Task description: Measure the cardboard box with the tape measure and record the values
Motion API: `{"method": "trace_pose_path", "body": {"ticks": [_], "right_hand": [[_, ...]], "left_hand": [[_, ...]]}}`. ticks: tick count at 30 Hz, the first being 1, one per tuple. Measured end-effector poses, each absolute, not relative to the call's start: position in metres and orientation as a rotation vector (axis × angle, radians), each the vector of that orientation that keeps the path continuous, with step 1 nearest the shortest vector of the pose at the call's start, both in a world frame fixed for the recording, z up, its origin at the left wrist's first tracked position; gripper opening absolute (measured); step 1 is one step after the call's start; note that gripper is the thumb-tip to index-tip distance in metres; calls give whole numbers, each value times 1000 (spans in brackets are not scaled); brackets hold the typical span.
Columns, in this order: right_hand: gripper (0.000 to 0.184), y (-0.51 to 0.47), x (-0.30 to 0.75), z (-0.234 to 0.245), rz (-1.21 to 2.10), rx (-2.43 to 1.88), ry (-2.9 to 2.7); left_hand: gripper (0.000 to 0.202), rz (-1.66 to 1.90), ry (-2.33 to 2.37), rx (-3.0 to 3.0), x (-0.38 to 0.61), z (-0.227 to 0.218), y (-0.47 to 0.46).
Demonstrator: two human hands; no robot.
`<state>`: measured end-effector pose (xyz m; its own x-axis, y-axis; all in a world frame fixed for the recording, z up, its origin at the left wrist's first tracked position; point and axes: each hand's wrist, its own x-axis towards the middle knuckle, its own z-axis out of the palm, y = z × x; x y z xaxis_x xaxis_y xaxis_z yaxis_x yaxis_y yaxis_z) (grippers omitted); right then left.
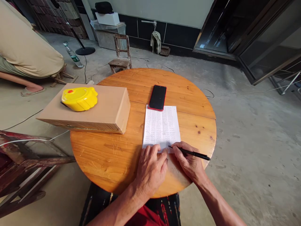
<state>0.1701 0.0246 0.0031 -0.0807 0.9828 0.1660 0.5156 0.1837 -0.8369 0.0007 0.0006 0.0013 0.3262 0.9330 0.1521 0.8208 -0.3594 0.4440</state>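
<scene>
A sheet of paper [161, 124] covered with rows of small handwritten marks lies on the round wooden table [105, 160]. My left hand [151, 166] rests palm down over its lower left edge, fingers lying on the paper and the tabletop. In my right hand [189, 160] a black pen [196, 154] is pinched, its tip touching the paper near the lower right. A black phone [158, 97] with a red case overlaps the sheet's top edge. What the marks say is too small to read.
On the table's left stands a cardboard box [105, 108] with a yellow tape-measure-shaped object [80, 99] on top. Beyond are a small wooden chair [121, 53], a water bottle [73, 56] and a black stand base [85, 51]. A person [28, 47] sits at far left.
</scene>
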Motion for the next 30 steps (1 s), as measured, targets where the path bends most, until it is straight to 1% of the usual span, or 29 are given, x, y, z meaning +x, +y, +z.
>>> {"method": "trace_pose_path", "body": {"ticks": [3, 8, 18, 25, 30], "right_hand": [[16, 24, 170, 3, 786, -1429, -1701], [16, 23, 170, 4, 776, -1452, -1646], [19, 21, 170, 1, 837, -1509, -1531], [18, 24, 168, 5, 766, -1484, -1586], [17, 22, 169, 5, 778, -1465, -1609]], "left_hand": [[27, 554, 1578, 2306, 1, 2, 1], [31, 554, 1583, 2302, 1, 3, 2], [31, 565, 1582, 2310, 1, 0, 1], [33, 578, 1585, 2314, 1, 1, 1], [33, 577, 1579, 2310, 1, 0, 1]]}}
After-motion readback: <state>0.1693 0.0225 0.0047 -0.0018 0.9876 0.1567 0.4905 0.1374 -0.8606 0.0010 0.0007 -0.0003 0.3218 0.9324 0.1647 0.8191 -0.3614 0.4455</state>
